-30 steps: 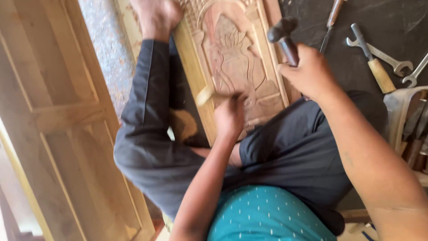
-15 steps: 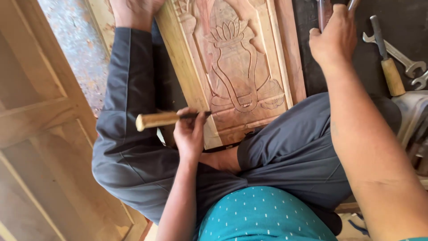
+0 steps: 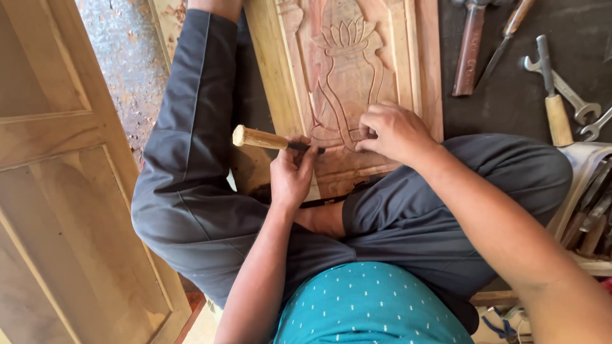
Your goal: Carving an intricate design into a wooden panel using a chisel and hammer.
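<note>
Chisel: wooden handle, dark metal shank. Its long axis runs nearly level across the view, handle end pointing left, slightly raised, and blade end pointing right onto the carved wooden panel. It sits over the panel's lower left part, beside the raised vase-and-flower relief.

Left hand: closed around the chisel where handle meets shank, fingers wrapped tight.

Right hand: fingers curled and resting on the panel's carved face just right of the blade end. Whether it pinches the tip cannot be determined.

The panel lies flat between the person's folded legs in grey trousers.

Right of the panel, on dark ground: a hammer, a wooden-handled tool and spanners. A plain wooden door panel fills the left.
</note>
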